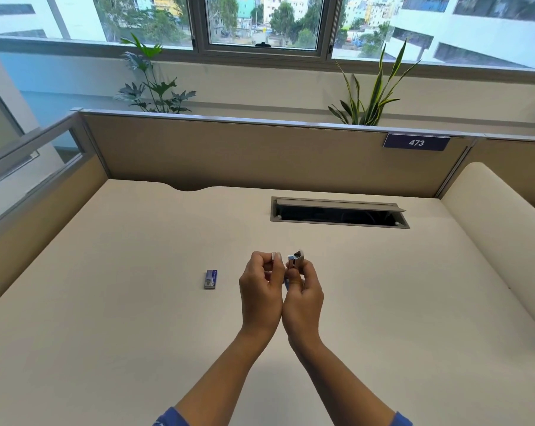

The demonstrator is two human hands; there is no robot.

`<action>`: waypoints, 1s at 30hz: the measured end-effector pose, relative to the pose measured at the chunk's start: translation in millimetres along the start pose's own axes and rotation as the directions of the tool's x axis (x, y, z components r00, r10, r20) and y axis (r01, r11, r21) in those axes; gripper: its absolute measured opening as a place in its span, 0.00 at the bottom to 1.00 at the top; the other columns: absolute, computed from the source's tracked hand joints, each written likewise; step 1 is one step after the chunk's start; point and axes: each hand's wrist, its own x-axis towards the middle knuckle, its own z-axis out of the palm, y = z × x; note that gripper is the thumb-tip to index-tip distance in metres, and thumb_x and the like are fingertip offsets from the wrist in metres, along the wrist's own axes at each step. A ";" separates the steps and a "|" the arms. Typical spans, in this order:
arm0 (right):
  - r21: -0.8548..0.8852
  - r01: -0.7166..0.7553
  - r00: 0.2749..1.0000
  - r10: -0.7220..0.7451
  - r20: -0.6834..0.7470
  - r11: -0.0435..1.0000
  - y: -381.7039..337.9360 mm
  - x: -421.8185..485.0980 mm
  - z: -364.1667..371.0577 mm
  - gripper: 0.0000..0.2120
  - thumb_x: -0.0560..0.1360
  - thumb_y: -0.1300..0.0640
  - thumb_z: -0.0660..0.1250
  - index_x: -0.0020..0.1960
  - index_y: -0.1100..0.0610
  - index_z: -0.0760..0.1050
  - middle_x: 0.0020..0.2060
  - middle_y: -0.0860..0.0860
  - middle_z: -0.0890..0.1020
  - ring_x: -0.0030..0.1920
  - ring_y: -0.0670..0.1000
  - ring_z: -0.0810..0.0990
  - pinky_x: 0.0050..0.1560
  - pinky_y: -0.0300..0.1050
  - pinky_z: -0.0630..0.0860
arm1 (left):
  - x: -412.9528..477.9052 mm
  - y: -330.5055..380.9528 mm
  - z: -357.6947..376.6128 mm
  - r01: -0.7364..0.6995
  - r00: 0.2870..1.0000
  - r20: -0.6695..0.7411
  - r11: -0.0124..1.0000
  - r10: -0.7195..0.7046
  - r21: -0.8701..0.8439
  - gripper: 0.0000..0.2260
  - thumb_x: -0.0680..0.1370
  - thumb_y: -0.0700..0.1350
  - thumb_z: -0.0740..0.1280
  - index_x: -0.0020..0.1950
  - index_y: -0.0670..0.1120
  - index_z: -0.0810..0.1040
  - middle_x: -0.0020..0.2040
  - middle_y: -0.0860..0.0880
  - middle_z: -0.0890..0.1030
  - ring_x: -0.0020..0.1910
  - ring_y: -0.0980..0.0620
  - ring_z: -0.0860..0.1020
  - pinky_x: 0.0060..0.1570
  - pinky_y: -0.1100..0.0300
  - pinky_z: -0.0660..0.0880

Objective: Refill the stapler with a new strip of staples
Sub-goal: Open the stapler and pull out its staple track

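Two hands touch: right hand (303,298) grips the stapler (296,260) (small, silver), left hand (261,290) pinches a staple strip (273,256) beside it.

Stapler (296,261): small, silver metal with a blue lower part, gripped in right hand (303,298), metal end up. Staple strip (273,257): short, silvery, pinched in left hand (260,290), just beside stapler. Staple box (210,279): blue, flat on desk (106,302), left of both
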 end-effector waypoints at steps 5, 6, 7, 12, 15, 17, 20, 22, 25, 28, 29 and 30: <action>0.025 -0.019 0.996 0.021 -0.088 1.000 -4.7 -1.7 1.4 0.12 0.83 0.62 0.58 0.49 0.50 0.77 0.43 0.47 0.83 0.46 0.48 0.82 0.50 0.41 0.79 | -3.0 -0.2 3.7 0.055 0.994 -0.088 0.996 -0.061 -0.065 0.06 0.80 0.51 0.62 0.46 0.50 0.73 0.40 0.52 0.81 0.38 0.54 0.83 0.38 0.56 0.83; 0.082 -0.053 0.989 0.064 -0.135 0.995 -7.8 2.2 0.5 0.12 0.83 0.61 0.57 0.48 0.49 0.76 0.41 0.47 0.83 0.45 0.47 0.82 0.50 0.42 0.78 | -4.0 -2.1 4.2 0.139 0.978 -0.137 0.982 -0.156 -0.125 0.06 0.80 0.50 0.61 0.45 0.50 0.73 0.40 0.50 0.81 0.37 0.54 0.83 0.37 0.57 0.83; 0.166 -0.100 0.978 0.128 -0.167 0.981 -11.1 8.1 -0.6 0.12 0.84 0.59 0.57 0.47 0.49 0.76 0.40 0.48 0.82 0.44 0.45 0.82 0.50 0.42 0.76 | -6.4 -3.1 4.5 0.239 0.945 -0.173 0.946 -0.278 -0.219 0.07 0.81 0.49 0.61 0.45 0.49 0.72 0.41 0.48 0.82 0.36 0.54 0.84 0.36 0.59 0.83; 0.450 -0.273 0.951 0.310 -0.009 0.850 -17.7 24.1 -5.6 0.12 0.84 0.58 0.53 0.49 0.53 0.75 0.41 0.49 0.83 0.50 0.48 0.83 0.59 0.46 0.76 | -11.7 -2.6 0.0 0.404 0.853 -0.136 0.803 -0.504 -0.437 0.09 0.82 0.51 0.57 0.46 0.47 0.70 0.33 0.54 0.83 0.31 0.49 0.85 0.28 0.67 0.78; 0.547 -0.325 0.938 0.335 0.084 0.772 -18.2 26.3 -13.6 0.11 0.84 0.58 0.54 0.51 0.54 0.75 0.41 0.46 0.84 0.53 0.49 0.84 0.57 0.48 0.77 | 1.0 -3.3 -6.2 0.494 0.812 -0.039 0.720 -0.583 -0.487 0.09 0.82 0.50 0.60 0.47 0.45 0.73 0.37 0.51 0.83 0.34 0.49 0.86 0.32 0.65 0.80; 0.604 -0.349 0.927 0.356 0.113 0.717 -19.1 32.3 -19.2 0.11 0.84 0.58 0.54 0.52 0.55 0.75 0.45 0.49 0.83 0.53 0.51 0.84 0.59 0.51 0.77 | 8.9 -3.7 -9.9 0.547 0.782 0.043 0.651 -0.622 -0.526 0.08 0.82 0.47 0.62 0.47 0.44 0.74 0.40 0.47 0.83 0.35 0.50 0.86 0.34 0.65 0.81; 0.622 -0.382 0.911 0.391 0.129 0.684 -19.6 37.8 -25.0 0.11 0.84 0.57 0.54 0.57 0.55 0.74 0.52 0.53 0.82 0.55 0.54 0.83 0.57 0.52 0.79 | 15.9 -3.8 -16.5 0.586 0.768 0.163 0.577 -0.620 -0.569 0.07 0.80 0.44 0.65 0.49 0.41 0.76 0.41 0.44 0.85 0.38 0.49 0.86 0.36 0.63 0.81; 0.621 -0.397 0.902 0.412 0.129 0.676 -19.9 40.9 -28.1 0.10 0.85 0.55 0.53 0.62 0.54 0.70 0.54 0.55 0.82 0.54 0.55 0.84 0.54 0.53 0.79 | 16.2 -5.1 -19.3 0.587 0.777 0.210 0.563 -0.593 -0.582 0.06 0.79 0.44 0.66 0.51 0.41 0.77 0.43 0.45 0.86 0.42 0.47 0.86 0.38 0.63 0.82; 0.604 -0.393 0.901 0.422 0.102 0.693 -20.7 44.3 -29.2 0.07 0.84 0.54 0.54 0.61 0.52 0.61 0.51 0.56 0.84 0.52 0.56 0.85 0.55 0.54 0.79 | 10.6 -8.2 -20.1 0.573 0.796 0.259 0.546 -0.547 -0.611 0.06 0.79 0.43 0.66 0.52 0.41 0.77 0.46 0.44 0.86 0.47 0.46 0.85 0.43 0.63 0.82; 0.482 -0.369 0.922 0.380 0.081 0.794 -19.1 46.5 -29.8 0.08 0.84 0.54 0.56 0.59 0.51 0.58 0.51 0.52 0.84 0.52 0.53 0.85 0.56 0.53 0.79 | 4.9 -11.8 -20.0 0.589 0.792 0.299 0.539 -0.532 -0.601 0.06 0.80 0.43 0.65 0.53 0.42 0.76 0.48 0.44 0.85 0.50 0.45 0.85 0.47 0.61 0.82; 0.450 -0.356 0.929 0.361 0.078 0.819 -19.1 47.3 -30.6 0.09 0.83 0.54 0.57 0.60 0.51 0.58 0.52 0.52 0.83 0.52 0.52 0.85 0.56 0.53 0.80 | 3.8 -13.3 -20.4 0.598 0.788 0.306 0.550 -0.534 -0.583 0.06 0.80 0.43 0.65 0.53 0.42 0.76 0.50 0.44 0.85 0.50 0.46 0.85 0.47 0.59 0.82; 0.430 -0.342 0.936 0.345 0.074 0.835 -19.5 48.2 -31.4 0.09 0.83 0.55 0.58 0.61 0.52 0.59 0.53 0.52 0.82 0.52 0.52 0.84 0.54 0.51 0.80 | 3.4 -15.0 -21.4 0.611 0.782 0.312 0.566 -0.539 -0.554 0.06 0.80 0.43 0.64 0.54 0.43 0.76 0.51 0.44 0.84 0.51 0.46 0.85 0.48 0.57 0.82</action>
